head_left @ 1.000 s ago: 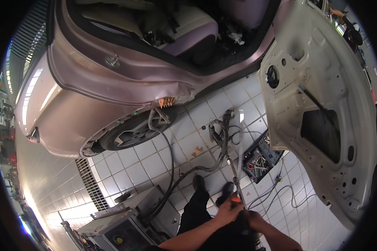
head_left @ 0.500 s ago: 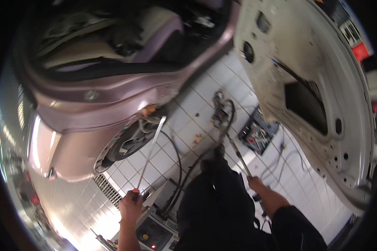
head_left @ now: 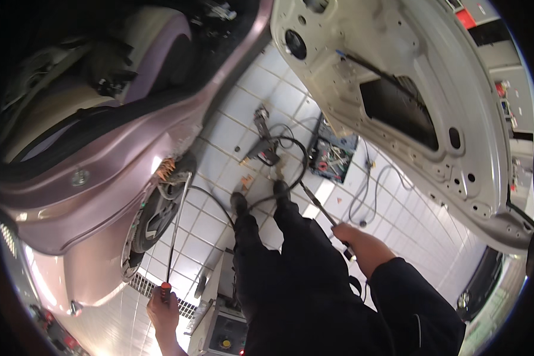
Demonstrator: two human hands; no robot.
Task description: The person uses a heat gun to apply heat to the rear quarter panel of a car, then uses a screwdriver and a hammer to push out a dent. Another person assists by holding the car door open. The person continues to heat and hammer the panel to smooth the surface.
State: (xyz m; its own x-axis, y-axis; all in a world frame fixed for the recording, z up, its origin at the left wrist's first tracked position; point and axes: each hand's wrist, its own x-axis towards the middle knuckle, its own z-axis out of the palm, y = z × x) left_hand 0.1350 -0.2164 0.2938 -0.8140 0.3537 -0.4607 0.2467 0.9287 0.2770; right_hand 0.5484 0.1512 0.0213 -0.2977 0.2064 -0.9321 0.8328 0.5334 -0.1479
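Observation:
My left hand (head_left: 163,311) grips the red-and-black handle (head_left: 166,292) of a long thin metal bar (head_left: 178,228), which extends up toward copper tabs (head_left: 165,168) on the pink car's damaged sill; whether it touches them is unclear. Below the tabs is a wheel (head_left: 152,222) in its arch. My right hand (head_left: 349,236) is closed on a long metal rod tool (head_left: 316,203) that points toward my shoes and a looped black cable (head_left: 302,166). A handheld tool (head_left: 267,151) with cable lies on the tiles between car and open panel.
A detached-looking pale door panel (head_left: 397,59) stands at right. An open toolbox (head_left: 332,155) lies beside it, near thin cables (head_left: 374,196). A machine (head_left: 225,329) with a control panel is by my left leg. A floor grate (head_left: 185,307) runs behind it.
My hands were together on the tools; the left has moved far leftward with the thin bar, while the right keeps the rod. The view has turned, shifting car and panel.

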